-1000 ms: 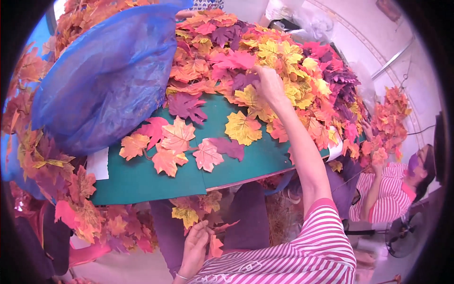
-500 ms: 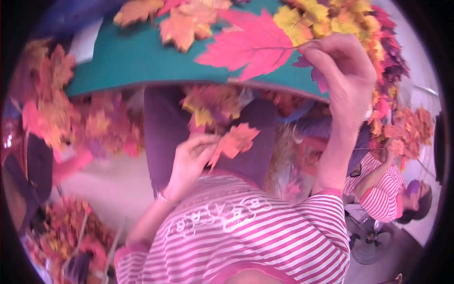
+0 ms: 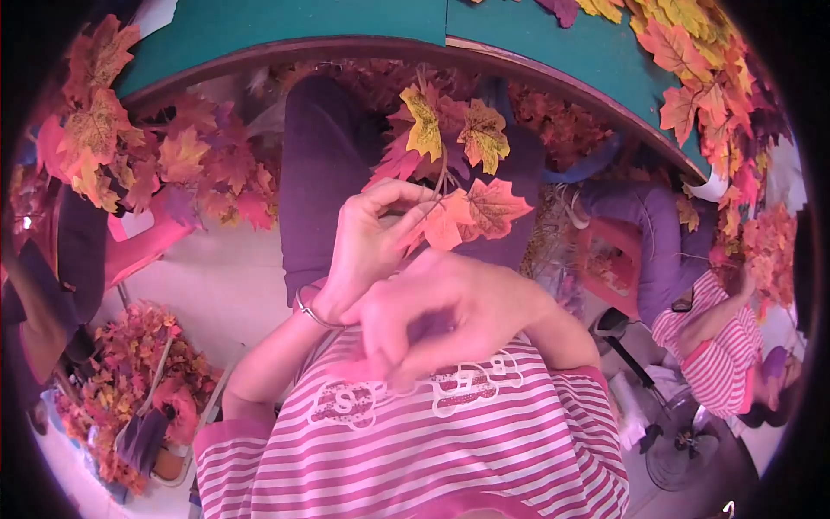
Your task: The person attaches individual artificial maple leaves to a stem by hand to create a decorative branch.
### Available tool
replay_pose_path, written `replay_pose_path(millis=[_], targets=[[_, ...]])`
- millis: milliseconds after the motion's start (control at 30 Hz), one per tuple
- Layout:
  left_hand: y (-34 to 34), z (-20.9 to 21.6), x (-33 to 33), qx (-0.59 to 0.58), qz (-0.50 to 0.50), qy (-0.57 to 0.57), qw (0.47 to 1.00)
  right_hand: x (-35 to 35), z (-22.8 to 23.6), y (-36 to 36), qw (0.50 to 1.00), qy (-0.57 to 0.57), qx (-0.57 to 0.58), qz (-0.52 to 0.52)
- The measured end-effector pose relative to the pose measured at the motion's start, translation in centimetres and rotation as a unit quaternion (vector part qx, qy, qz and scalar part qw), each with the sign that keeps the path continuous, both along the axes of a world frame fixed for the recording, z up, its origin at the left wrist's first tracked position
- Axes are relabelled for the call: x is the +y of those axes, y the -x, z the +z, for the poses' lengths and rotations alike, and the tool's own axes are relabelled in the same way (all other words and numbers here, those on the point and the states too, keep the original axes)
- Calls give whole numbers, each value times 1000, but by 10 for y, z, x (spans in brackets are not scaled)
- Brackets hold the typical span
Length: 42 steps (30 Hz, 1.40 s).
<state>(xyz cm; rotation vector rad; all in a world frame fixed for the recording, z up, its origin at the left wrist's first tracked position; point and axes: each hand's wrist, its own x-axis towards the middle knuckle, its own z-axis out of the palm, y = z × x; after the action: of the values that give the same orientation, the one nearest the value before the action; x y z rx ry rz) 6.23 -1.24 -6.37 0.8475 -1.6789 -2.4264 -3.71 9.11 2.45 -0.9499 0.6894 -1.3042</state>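
Note:
Pinched in my left hand (image 3: 376, 229) is the thin stem of a maple-leaf garland (image 3: 486, 212); its orange-pink leaves sit by my fingertips. Farther up that stem, two yellow speckled leaves (image 3: 482, 137) and a pink leaf hang over my lap. My right hand (image 3: 458, 311) is close to my chest, just below the left wrist with its bracelet (image 3: 313, 313). Its fingers curl in against the thumb and are somewhat blurred; what they hold, if anything, is hidden.
A green-topped table (image 3: 346, 24) curves across the far side, with yellow and orange leaves (image 3: 679, 56) piled at its right. More leaf garlands (image 3: 95, 130) hang at left. A heap of leaves (image 3: 143, 372) stands at lower left. Another person in a striped shirt (image 3: 709, 346) sits at right.
My right hand has come down from the table to my chest; the large pink leaf it held is no longer seen in it. My left hand has moved up slightly, and less tabletop is visible.

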Motion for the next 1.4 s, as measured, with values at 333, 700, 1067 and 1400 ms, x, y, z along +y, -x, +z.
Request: replay_pose_path(millis=[333, 700, 1067, 1400], targets=[[8, -24, -5, 51, -84, 149, 984, -1, 3, 4, 979, -148, -40, -136], [8, 4, -8, -26, 9, -201, 979, 37, -41, 10, 846, -296, 239, -373], [5, 5, -5, -1, 39, -282, 959, 39, -48, -6, 802, -278, 238, -472], [8, 10, -1, -5, 108, -281, 953, 32, -48, -12, 790, -286, 225, -494]])
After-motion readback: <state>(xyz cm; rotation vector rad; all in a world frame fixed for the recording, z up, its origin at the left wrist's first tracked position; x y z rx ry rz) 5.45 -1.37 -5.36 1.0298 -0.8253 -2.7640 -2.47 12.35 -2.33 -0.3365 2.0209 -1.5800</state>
